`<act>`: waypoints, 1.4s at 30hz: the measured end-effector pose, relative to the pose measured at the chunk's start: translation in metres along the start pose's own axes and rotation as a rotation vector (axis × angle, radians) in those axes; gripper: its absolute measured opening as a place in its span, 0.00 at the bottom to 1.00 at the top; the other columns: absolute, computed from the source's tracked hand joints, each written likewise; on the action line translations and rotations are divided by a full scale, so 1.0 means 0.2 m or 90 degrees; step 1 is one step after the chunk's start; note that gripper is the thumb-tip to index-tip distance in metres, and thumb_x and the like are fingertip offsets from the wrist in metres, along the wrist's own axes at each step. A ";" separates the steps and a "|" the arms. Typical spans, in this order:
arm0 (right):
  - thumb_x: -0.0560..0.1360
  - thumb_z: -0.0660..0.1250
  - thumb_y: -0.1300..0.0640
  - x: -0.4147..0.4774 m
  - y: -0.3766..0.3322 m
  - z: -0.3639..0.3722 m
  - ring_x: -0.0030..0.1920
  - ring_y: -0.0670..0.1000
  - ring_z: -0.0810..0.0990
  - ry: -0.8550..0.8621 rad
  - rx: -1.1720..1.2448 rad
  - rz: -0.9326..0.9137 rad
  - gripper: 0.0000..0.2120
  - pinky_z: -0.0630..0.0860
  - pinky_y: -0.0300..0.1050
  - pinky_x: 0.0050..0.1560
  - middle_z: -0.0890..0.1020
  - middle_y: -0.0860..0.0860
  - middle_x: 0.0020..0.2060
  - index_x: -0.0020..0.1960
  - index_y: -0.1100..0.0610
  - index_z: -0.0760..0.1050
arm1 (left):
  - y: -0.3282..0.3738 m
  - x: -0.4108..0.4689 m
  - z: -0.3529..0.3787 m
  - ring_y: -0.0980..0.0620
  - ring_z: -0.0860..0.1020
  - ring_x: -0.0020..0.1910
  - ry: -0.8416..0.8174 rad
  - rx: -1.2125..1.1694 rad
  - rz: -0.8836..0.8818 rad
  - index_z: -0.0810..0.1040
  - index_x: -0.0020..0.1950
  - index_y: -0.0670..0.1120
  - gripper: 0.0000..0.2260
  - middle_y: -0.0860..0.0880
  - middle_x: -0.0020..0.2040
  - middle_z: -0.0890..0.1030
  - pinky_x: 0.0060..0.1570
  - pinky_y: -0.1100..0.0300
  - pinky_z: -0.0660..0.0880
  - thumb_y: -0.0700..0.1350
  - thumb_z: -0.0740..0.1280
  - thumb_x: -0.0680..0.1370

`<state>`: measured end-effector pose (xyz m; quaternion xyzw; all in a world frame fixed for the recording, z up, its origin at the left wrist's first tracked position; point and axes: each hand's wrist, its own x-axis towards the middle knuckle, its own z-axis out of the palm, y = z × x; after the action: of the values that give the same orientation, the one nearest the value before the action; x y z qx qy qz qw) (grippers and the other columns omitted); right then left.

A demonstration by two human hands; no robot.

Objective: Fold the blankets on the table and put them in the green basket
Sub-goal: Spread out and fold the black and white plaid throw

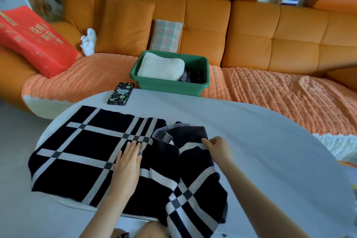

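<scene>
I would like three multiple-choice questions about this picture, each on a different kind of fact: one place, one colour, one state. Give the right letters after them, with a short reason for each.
1. Where does the green basket stand?
A. on the table
B. on the sofa seat
C. on the floor

2. What colour is the folded knitted blanket inside the basket?
A. cream
B. red
C. blue

3. What is the left hand doing?
A. holding the phone
B. hanging beside the table
C. lying flat on the plaid blanket

Answers:
1 B: its base rests on the orange seat cover.
2 A: the knit is cream-white against the green walls.
3 C: its straight fingers press the cloth.
</scene>
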<state>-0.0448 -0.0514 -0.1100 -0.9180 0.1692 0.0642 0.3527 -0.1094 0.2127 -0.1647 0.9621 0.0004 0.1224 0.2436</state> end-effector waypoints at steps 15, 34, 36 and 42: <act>0.78 0.61 0.59 0.18 0.31 -0.39 0.39 0.57 0.74 0.234 0.127 0.012 0.07 0.67 0.47 0.38 0.78 0.59 0.40 0.50 0.63 0.74 | -0.05 0.00 0.06 0.51 0.50 0.75 -0.028 0.179 0.025 0.52 0.75 0.47 0.28 0.49 0.75 0.53 0.72 0.52 0.49 0.56 0.34 0.79; 0.74 0.61 0.37 0.19 0.44 -0.41 0.49 0.59 0.78 0.165 -0.068 0.072 0.27 0.70 0.47 0.40 0.80 0.56 0.49 0.57 0.59 0.74 | 0.08 0.04 0.02 0.39 0.66 0.69 -0.142 0.271 0.016 0.69 0.70 0.50 0.28 0.39 0.70 0.68 0.58 0.33 0.65 0.60 0.40 0.80; 0.73 0.64 0.38 0.22 0.42 -0.40 0.45 0.56 0.77 0.153 -0.023 0.081 0.26 0.73 0.48 0.40 0.79 0.55 0.46 0.55 0.61 0.74 | 0.16 0.06 0.05 0.42 0.69 0.68 -0.155 0.277 0.049 0.73 0.67 0.49 0.27 0.41 0.68 0.71 0.55 0.33 0.68 0.59 0.42 0.80; 0.77 0.64 0.57 0.25 0.43 -0.36 0.39 0.57 0.75 0.199 -0.014 0.026 0.11 0.73 0.50 0.38 0.79 0.59 0.41 0.52 0.65 0.74 | 0.26 0.02 0.15 0.45 0.67 0.70 -0.155 0.261 0.100 0.67 0.71 0.51 0.27 0.44 0.71 0.69 0.63 0.35 0.62 0.59 0.39 0.81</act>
<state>-0.0294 -0.1723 -0.1218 -0.9170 0.2398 -0.0702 0.3109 -0.1004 0.1538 -0.1651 0.9962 -0.0787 0.0217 0.0315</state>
